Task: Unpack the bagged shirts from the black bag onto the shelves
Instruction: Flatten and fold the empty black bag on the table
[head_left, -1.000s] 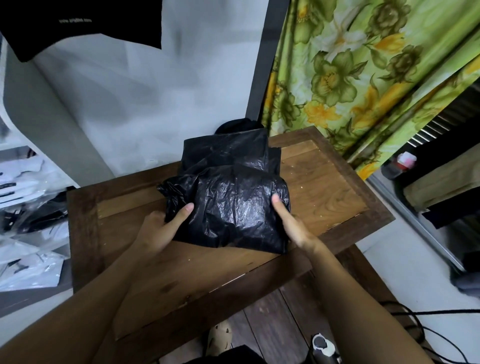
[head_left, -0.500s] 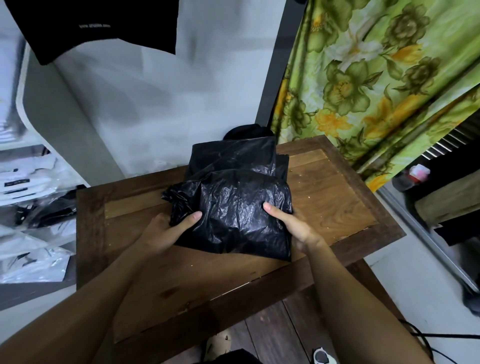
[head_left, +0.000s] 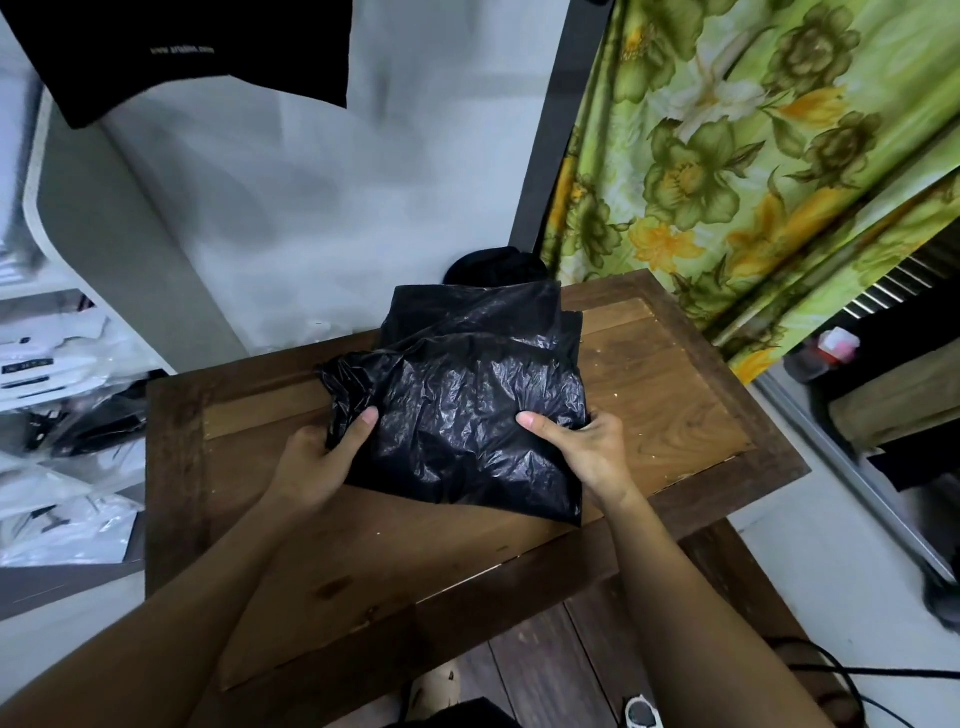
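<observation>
A crinkled black plastic bag (head_left: 462, 395), folded shut and bulging, lies on the wooden table (head_left: 670, 395). My left hand (head_left: 322, 457) grips its left edge, thumb on top and fingers tucked underneath. My right hand (head_left: 582, 447) grips the bag's right near edge the same way, thumb lying on the plastic. The bag's contents are hidden. White shelves (head_left: 47, 395) at the left hold several clear-bagged shirts (head_left: 67, 525).
A dark garment (head_left: 197, 47) hangs at the top left against the grey wall. A green floral curtain (head_left: 753, 156) hangs at the right, with a dark rack (head_left: 893, 395) beyond the table's right edge. Black cables (head_left: 852, 675) trail on the floor at the lower right.
Both hands went from lying flat against the bag's sides to gripping its edges, thumbs on top. The right thumb slid inward over the plastic. The view shifted slightly.
</observation>
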